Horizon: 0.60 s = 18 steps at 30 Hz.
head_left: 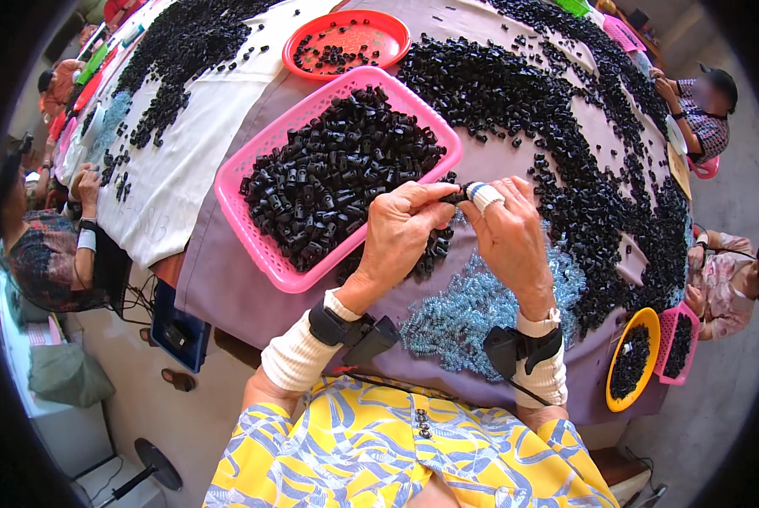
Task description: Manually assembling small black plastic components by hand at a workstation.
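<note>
My left hand and my right hand meet above the table. Pinched between their fingertips is a small black plastic part, partly hidden by the fingers. A white and blue band wraps one finger of my right hand. Just left of my hands, a pink basket holds a heap of small black plastic pieces. Under and in front of my right hand lies a pile of pale blue-silver coil springs. More black pieces sit beside the basket, below my hands.
Black pieces cover much of the table's far and right side. A red tray stands behind the basket. At the right edge are a yellow tray and another pink basket. Other people work around the table at left and right.
</note>
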Tool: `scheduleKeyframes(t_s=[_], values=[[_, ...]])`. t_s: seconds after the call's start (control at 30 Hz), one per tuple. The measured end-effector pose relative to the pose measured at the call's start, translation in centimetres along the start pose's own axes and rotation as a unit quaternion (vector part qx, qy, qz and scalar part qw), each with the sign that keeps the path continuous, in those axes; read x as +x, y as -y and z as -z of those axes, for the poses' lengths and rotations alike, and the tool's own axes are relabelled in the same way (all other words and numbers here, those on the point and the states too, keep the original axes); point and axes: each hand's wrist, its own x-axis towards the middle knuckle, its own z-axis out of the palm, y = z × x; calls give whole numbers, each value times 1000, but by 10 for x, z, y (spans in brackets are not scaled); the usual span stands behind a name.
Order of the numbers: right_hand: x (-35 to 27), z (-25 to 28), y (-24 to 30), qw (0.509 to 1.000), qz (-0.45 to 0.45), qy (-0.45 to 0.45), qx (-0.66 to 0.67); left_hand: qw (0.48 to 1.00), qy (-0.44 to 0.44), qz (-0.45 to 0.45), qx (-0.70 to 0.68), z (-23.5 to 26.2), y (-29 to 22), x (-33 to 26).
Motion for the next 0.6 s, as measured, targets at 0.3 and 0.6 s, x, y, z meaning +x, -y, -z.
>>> scheduleKeyframes(t_s=[0.3,0.6], values=[[-6,-6,-1,1000,-26,13,6,996,14,56,-65,-1,0,0],[-9,-9,0,999,-16,29,8,994,24,87,-58,2,1,1]])
